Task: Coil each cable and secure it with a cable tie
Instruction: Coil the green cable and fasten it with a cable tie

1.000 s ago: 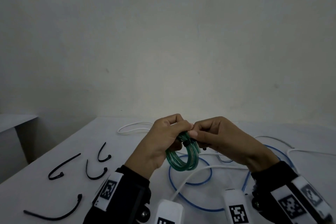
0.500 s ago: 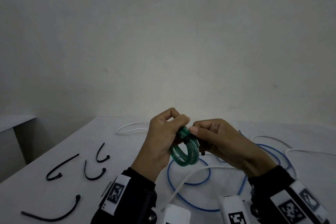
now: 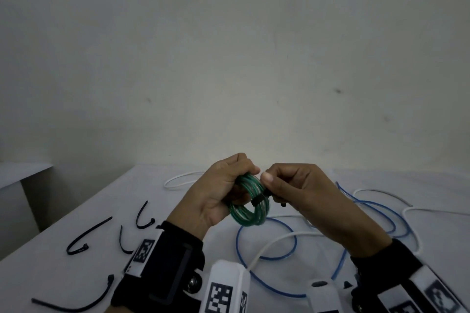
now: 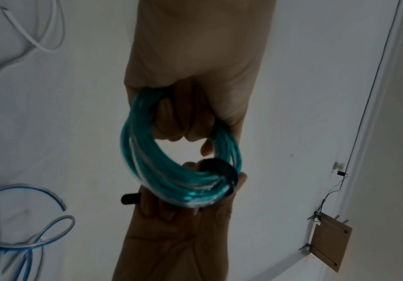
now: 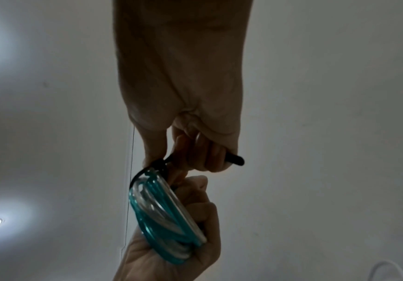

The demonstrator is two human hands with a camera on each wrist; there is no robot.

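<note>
so the black tie [image 3: 257, 200] now sits snug round the green coil [image 3: 250, 207] vs a second ago, left hand [image 3: 218, 193] fingers curled gripping the coil, right hand [image 3: 295, 190] pinching the tie's tail, basically cinched

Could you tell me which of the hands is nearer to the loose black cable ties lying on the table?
Left. The left hand holds the green coil just right of the loose ties; the right hand is beyond the coil, farther away.

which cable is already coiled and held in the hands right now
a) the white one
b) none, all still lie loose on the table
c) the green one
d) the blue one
c: the green cable coil is gripped in the left hand with a black cable tie round it, whose tail the right hand pinches; the blue cable and white cable lie loose on the table.
</note>
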